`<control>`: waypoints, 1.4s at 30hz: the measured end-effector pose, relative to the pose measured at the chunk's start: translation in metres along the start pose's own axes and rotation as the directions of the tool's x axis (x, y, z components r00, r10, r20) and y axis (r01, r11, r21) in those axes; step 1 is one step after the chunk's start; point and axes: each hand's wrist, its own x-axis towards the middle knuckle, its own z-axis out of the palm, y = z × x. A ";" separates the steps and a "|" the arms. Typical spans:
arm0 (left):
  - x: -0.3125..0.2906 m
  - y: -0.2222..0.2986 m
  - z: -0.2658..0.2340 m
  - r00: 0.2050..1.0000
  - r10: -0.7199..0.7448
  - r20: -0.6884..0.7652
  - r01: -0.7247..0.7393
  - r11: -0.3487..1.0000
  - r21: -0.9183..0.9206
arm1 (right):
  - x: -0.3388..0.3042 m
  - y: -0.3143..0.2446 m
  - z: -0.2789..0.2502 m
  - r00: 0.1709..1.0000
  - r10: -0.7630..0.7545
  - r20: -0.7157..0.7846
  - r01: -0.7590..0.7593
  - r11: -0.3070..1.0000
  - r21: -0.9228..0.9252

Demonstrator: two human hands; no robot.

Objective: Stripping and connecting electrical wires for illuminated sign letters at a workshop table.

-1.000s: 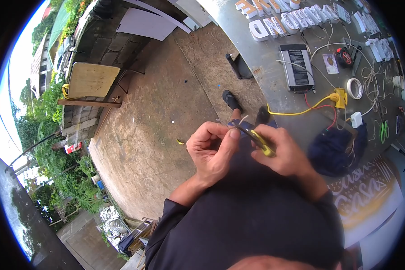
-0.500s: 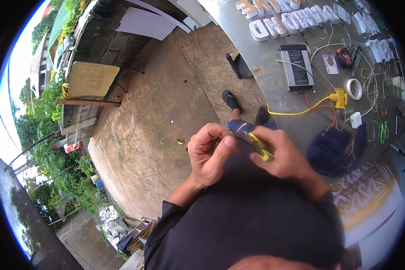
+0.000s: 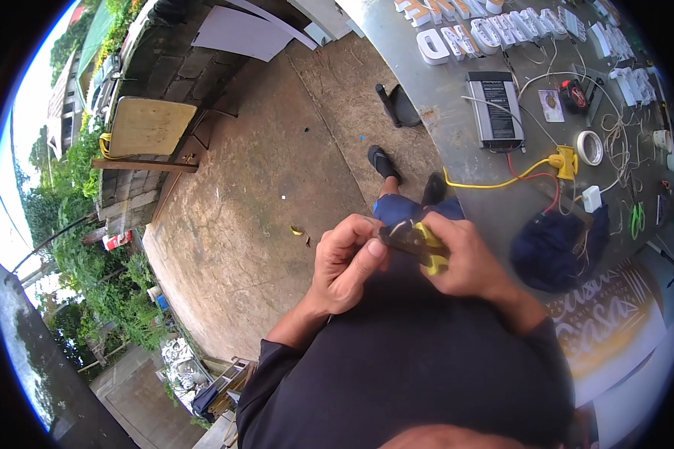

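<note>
In front of my chest my right hand (image 3: pixel 464 258) is wrapped round the handle of a yellow-handled hand tool with dark metal jaws (image 3: pixel 432 248). The tool points left, its metal end reaching my other hand; whether it is pliers or snips I cannot tell. My left hand (image 3: pixel 346 262) is closed in a pinch, thumb against forefinger, right at the tool's tip. What lies between those fingers is small, dark and mostly hidden. Both hands are held above my dark shirt, close to each other.
To the right stands a metal table (image 3: pixel 464 105) with white block letters (image 3: pixel 487 37), a grey power supply (image 3: pixel 496 112), a tape roll (image 3: pixel 589 148), a tape measure (image 3: pixel 574 96), green-handled scissors (image 3: pixel 637 221), dark blue cloth (image 3: pixel 550 254) and tangled wires. A dark stool (image 3: pixel 403 108) stands beside the table on the concrete floor.
The tool has turned between my hands, and more of its dark metal end now shows. My left hand has shifted slightly; both hands stay close together.
</note>
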 end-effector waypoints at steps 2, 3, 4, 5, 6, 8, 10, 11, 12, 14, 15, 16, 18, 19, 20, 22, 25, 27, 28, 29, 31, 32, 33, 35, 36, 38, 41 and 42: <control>0.003 0.012 -0.006 0.992 -0.091 0.086 0.073 0.978 0.195 | -0.002 0.004 0.003 1.000 -0.014 -0.017 0.014 1.000 -0.013; 0.003 0.012 -0.009 0.992 -0.096 0.080 0.079 0.978 0.192 | -0.003 0.004 0.004 1.000 -0.010 -0.010 0.010 1.000 -0.011; 0.004 0.011 -0.012 0.990 -0.031 0.137 -0.008 0.962 0.272 | -0.004 0.005 0.004 1.000 -0.023 0.014 0.023 1.000 -0.013; 0.004 0.009 -0.015 0.980 0.028 0.199 -0.097 0.934 0.345 | -0.005 0.006 0.005 0.999 -0.036 0.038 0.036 0.999 -0.014; 0.002 0.008 -0.018 0.981 0.021 0.195 -0.088 0.935 0.342 | -0.007 0.007 0.007 0.999 -0.028 0.043 0.029 1.000 -0.010; 0.000 0.005 -0.023 0.962 0.096 0.257 -0.189 0.912 0.364 | -0.012 0.011 0.013 0.996 -0.019 0.085 0.016 0.999 0.045; -0.006 -0.006 -0.030 0.946 0.147 0.289 -0.254 0.891 0.377 | -0.013 0.010 0.014 0.994 -0.013 0.113 0.008 0.999 0.040; -0.008 -0.009 -0.033 0.922 0.203 0.329 -0.328 0.861 0.388 | -0.013 0.010 0.015 0.991 -0.014 0.132 0.010 0.999 0.031; -0.009 -0.010 -0.035 0.926 0.197 0.323 -0.319 0.866 0.386 | -0.014 0.011 0.016 0.990 -0.006 0.138 0.001 0.999 0.034; -0.009 -0.012 -0.037 0.873 0.301 0.384 -0.460 0.769 0.444 | -0.016 0.012 0.018 0.989 -0.017 0.148 0.010 0.999 0.049; -0.010 -0.013 -0.038 0.877 0.299 0.377 -0.455 0.772 0.445 | -0.016 0.013 0.019 0.988 -0.014 0.155 0.006 0.999 0.050; -0.011 -0.015 -0.038 0.865 0.336 0.373 -0.485 0.753 0.444 | -0.017 0.015 0.020 0.989 -0.012 0.151 0.001 0.998 0.070; -0.012 -0.017 -0.039 0.853 0.371 0.367 -0.511 0.736 0.444 | -0.018 0.017 0.024 0.989 -0.008 0.150 -0.006 0.996 0.091; -0.013 -0.016 -0.040 0.845 0.383 0.372 -0.525 0.728 0.442 | -0.019 0.017 0.025 0.989 -0.003 0.148 -0.013 0.994 0.107; -0.013 -0.015 -0.041 0.837 0.396 0.378 -0.538 0.719 0.440 | -0.019 0.017 0.027 0.989 0.002 0.146 -0.020 0.992 0.122; -0.013 -0.015 -0.042 0.837 0.395 0.379 -0.539 0.715 0.446 | -0.020 0.019 0.030 0.990 0.003 0.141 -0.021 0.992 0.126; -0.017 -0.014 -0.048 0.841 0.376 0.389 -0.530 0.717 0.453 | -0.021 0.021 0.034 0.990 0.020 0.137 -0.039 0.990 0.136; -0.019 -0.014 -0.049 0.846 0.360 0.394 -0.519 0.724 0.453 | -0.021 0.020 0.036 0.989 0.039 0.142 -0.059 0.988 0.140; -0.020 -0.014 -0.048 0.852 0.378 0.363 -0.514 0.735 0.441 | -0.020 0.018 0.037 0.993 0.019 0.118 -0.035 0.990 0.136; -0.021 -0.015 -0.048 0.857 0.395 0.331 -0.510 0.746 0.428 | -0.020 0.017 0.038 0.996 0.000 0.094 -0.012 0.991 0.131; -0.031 -0.015 -0.063 0.880 0.379 0.285 -0.473 0.756 0.452 | -0.034 0.034 0.034 0.982 0.174 -0.079 -0.118 0.877 0.465; -0.039 -0.016 -0.076 0.902 0.362 0.234 -0.431 0.763 0.481 | -0.040 0.039 0.032 0.909 0.379 -0.174 -0.124 0.645 0.754; -0.048 -0.023 -0.089 0.952 0.285 0.115 -0.302 0.801 0.517 | -0.042 0.034 0.027 0.958 0.218 -0.186 -0.134 0.915 0.379; -0.061 -0.044 -0.113 0.974 0.206 -0.097 -0.146 0.891 0.430 | -0.027 0.011 0.022 0.986 0.145 -0.079 -0.137 0.985 0.102; -0.051 -0.047 -0.119 0.961 0.209 -0.180 -0.144 0.936 0.322 | -0.013 0.002 0.020 0.985 0.164 -0.054 -0.161 0.985 0.057; -0.044 -0.040 -0.118 0.948 0.249 -0.198 -0.202 0.952 0.229 | -0.013 0.005 0.031 0.992 0.118 -0.050 -0.118 0.993 0.004; -0.010 -0.003 -0.077 0.939 0.318 -0.132 -0.268 0.916 0.299 | -0.009 0.007 0.036 0.998 0.069 -0.005 -0.069 0.992 -0.108; 0.002 0.004 -0.068 0.947 0.320 -0.036 -0.287 0.889 0.357 | -0.007 0.007 0.036 0.997 0.080 0.006 -0.078 0.983 -0.164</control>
